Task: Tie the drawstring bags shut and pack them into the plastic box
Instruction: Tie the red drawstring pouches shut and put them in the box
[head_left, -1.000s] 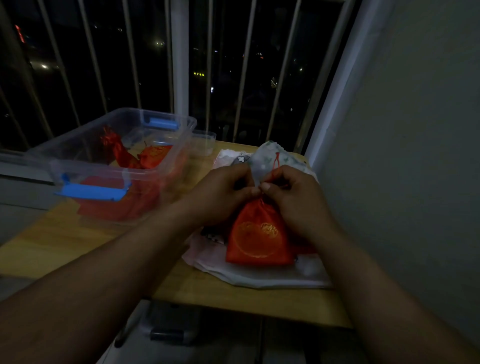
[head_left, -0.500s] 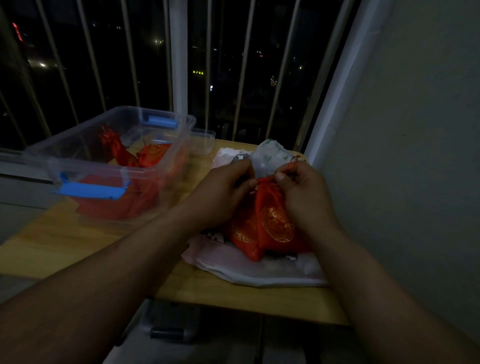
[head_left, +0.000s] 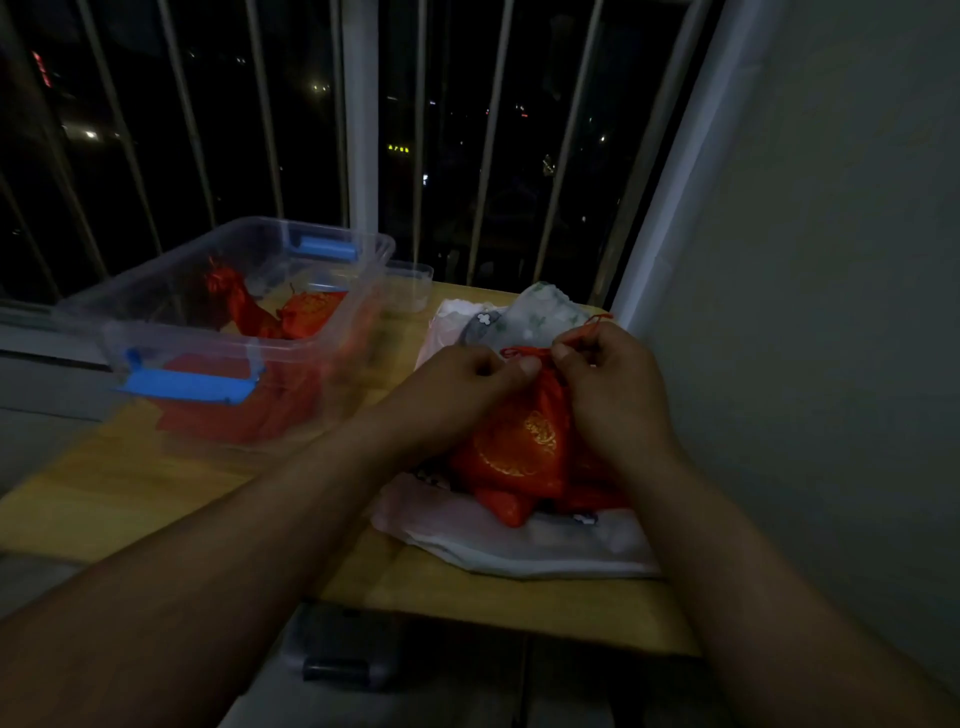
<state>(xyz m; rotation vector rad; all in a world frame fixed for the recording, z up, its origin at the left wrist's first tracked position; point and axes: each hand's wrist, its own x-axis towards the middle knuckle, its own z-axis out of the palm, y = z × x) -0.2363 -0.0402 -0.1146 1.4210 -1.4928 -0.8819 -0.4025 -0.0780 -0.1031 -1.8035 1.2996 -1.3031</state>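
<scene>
The room is dim. At the right end of the wooden table (head_left: 130, 493), both hands are busy with one red drawstring bag (head_left: 519, 452). Its cloth is glossy and satin-like, with a round gold pattern on its face. It lies plump on a pile of thin, pale fabric pouches (head_left: 519, 545), some printed with small flowers. The left hand (head_left: 467, 374) has its fingers curled in, thumb and forefinger pinching the gathered neck of the bag. The right hand (head_left: 608, 384), just beside it, also has curled fingers and pinches the thin red cord (head_left: 587, 330), which runs up from the neck toward the far right.

To the left stands the plastic box (head_left: 223, 332), clear, open-topped and rectangular with rounded corners. It has a blue latch (head_left: 187, 384) on its near end and another on the far end. Inside lie more red bags (head_left: 306, 312) of the same shiny cloth, one with a ruffled top sticking up. Their necks look drawn closed, though in this light I can't be sure. Just behind the box's far right corner sits a small clear tub (head_left: 413, 286). Beyond the table a white window post (head_left: 358, 130) and slim bars cross the dark glass, and a plain wall (head_left: 831, 312) closes the right side.
</scene>
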